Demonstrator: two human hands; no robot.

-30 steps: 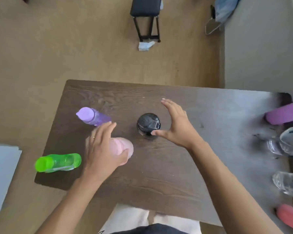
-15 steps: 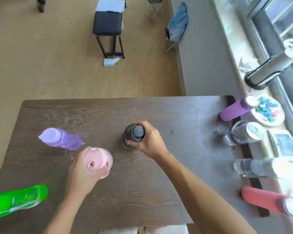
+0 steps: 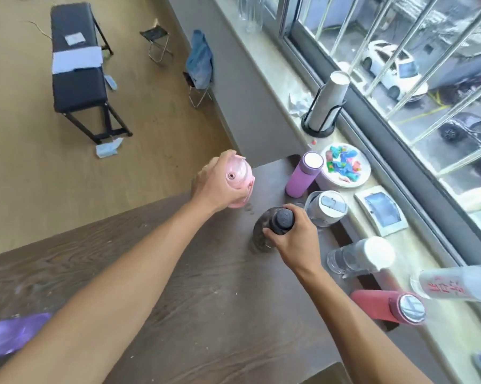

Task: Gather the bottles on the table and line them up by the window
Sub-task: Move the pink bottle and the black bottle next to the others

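My left hand point(image 3: 215, 184) grips a pink bottle point(image 3: 238, 174), held up near the far corner of the dark wooden table point(image 3: 206, 286). My right hand point(image 3: 296, 239) is closed on the cap of a dark smoky bottle point(image 3: 264, 231), close to the window-side edge. Along that edge stand a purple bottle point(image 3: 303, 176), a clear tumbler with a grey lid point(image 3: 326, 207), a clear bottle with a white cap point(image 3: 361, 256) and a red bottle point(image 3: 389, 306). A violet bottle point(image 3: 9, 335) lies at the table's near left.
The windowsill point(image 3: 275, 59) holds a plate of coloured bits point(image 3: 344, 169), a cup stack in a black holder point(image 3: 326, 103), a small framed tablet point(image 3: 382, 210) and a clear labelled bottle point(image 3: 455, 282). A black bench point(image 3: 78, 73) stands on the floor.
Both hands closed on their bottles and carried them right, toward the window edge. My view swung right, so the green bottle is out of frame.
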